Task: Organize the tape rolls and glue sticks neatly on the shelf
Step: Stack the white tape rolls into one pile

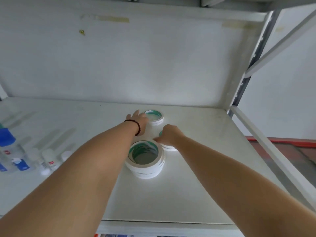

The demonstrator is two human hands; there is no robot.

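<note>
White tape rolls with green cores lie on the white shelf [196, 177]. A stack of several rolls [145, 161] sits nearest to me. A far roll [154, 117] lies near the back wall, and my left hand [139, 121] touches its left side; its fingers are hidden behind the hand. My right hand [168, 134] covers another roll [168, 147] just right of the stack, fingers curled round its edge. Glue sticks and bottles [47, 159] stand at the shelf's left end.
A blue-capped bottle [8, 139] stands at the far left. The shelf's metal upright [246, 71] and side rail [266, 141] bound the right side. An upper shelf hangs overhead. Red flooring shows beyond the right rail.
</note>
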